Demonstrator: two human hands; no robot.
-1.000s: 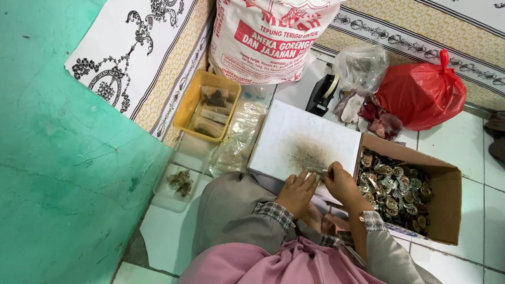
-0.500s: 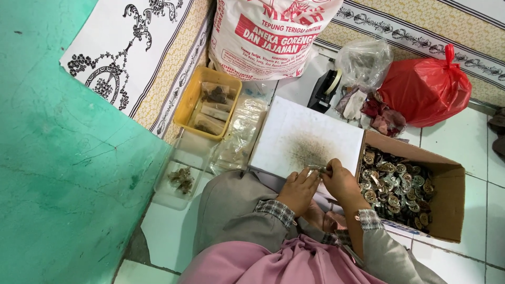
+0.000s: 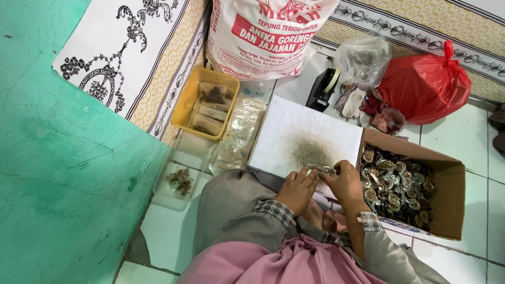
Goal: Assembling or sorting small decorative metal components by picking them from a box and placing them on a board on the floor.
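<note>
My left hand (image 3: pixel 298 189) and my right hand (image 3: pixel 346 182) meet at the near edge of a white board (image 3: pixel 294 131) that has a dark smudge in its middle. Together they pinch a small metal piece (image 3: pixel 319 169) between their fingertips. Right of my right hand stands an open cardboard box (image 3: pixel 447 205) holding several round metal parts (image 3: pixel 394 184). My knees, in grey cloth, lie under the hands.
A yellow tray (image 3: pixel 192 100) with small packets and a clear tray (image 3: pixel 179 181) with dark bits sit left. Clear plastic bags (image 3: pixel 236 137) lie between. At the back are a large printed sack (image 3: pixel 268 37), tape dispenser (image 3: pixel 321 87), red bag (image 3: pixel 426 84). A green wall (image 3: pixel 63 173) stands left.
Both hands stay at the board's near edge, working the small metal piece between the fingertips. The view has shifted slightly.
</note>
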